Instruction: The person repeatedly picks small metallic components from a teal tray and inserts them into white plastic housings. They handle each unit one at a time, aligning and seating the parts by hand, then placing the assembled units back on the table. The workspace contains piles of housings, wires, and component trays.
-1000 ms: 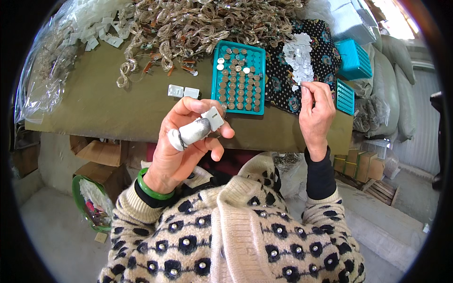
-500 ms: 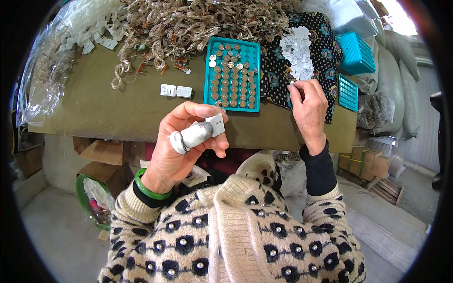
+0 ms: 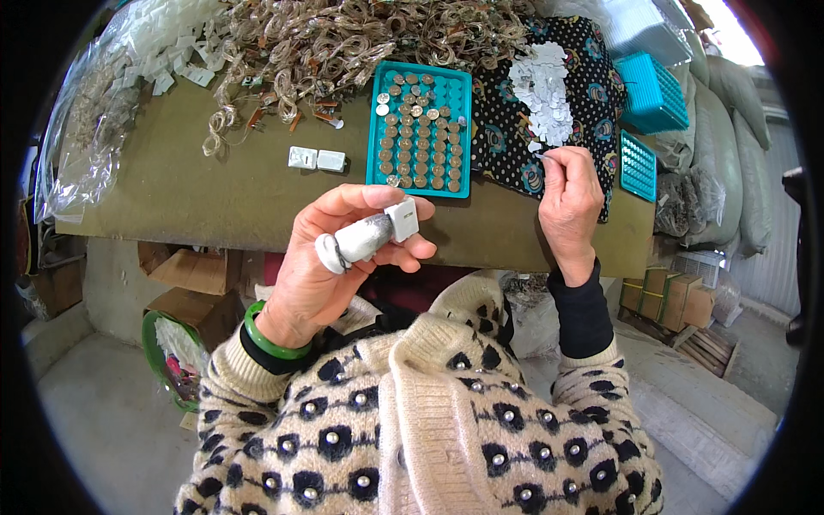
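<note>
My left hand [image 3: 313,236] holds a small white plastic case [image 3: 402,220] between its thumb and fingers, above the table's near edge. A white, grey-smudged finger cover [image 3: 360,239] with a dark band at its base seems to sheathe the thumb. My right hand [image 3: 570,202] is pinched closed just below a heap of small white slips [image 3: 544,90] on a dotted black cloth [image 3: 500,163]. A pale sliver shows at its fingertips, apparently one slip. Between the hands, a teal tray [image 3: 372,129] holds rows of coin cells [image 3: 421,144]. Two more white cases [image 3: 317,160] lie left of the tray.
Tangled coils of thin wire [image 3: 343,43] cover the back of the olive table [image 3: 172,202]. Clear plastic bags [image 3: 81,163] and loose white parts [image 3: 167,69] sit at the left. Teal trays [image 3: 652,94] stack at the right, beside large sacks [image 3: 721,146].
My right hand has drawn slightly back and right from the slips, still pinched. The left hand and its case have shifted slightly to the right, with the case turned a little.
</note>
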The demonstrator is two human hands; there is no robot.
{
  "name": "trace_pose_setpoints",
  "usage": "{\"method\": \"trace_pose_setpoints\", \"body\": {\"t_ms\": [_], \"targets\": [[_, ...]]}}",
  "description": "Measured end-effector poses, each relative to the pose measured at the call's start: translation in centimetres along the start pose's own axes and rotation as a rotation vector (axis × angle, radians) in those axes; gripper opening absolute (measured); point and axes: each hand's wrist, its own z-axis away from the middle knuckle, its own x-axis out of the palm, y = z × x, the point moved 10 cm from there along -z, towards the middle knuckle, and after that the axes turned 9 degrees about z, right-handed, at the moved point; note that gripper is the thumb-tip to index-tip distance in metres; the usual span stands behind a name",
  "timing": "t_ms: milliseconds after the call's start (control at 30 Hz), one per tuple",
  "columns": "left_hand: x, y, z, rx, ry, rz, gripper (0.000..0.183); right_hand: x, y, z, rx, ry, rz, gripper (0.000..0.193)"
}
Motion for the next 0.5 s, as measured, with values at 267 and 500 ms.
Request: {"method": "trace_pose_setpoints", "body": {"t_ms": [267,500], "targets": [[0.4,-0.3,0.1,-0.025,-0.019,0.010,0.028,0.1,-3.2,-0.5,0.310,-0.177,-0.703,0.001],[0.1,0.7,0.6,0.005,0.033,0.054,0.040,1.4,-11.6,-1.9,-0.006,-0.287,-0.775,0.004]]}}
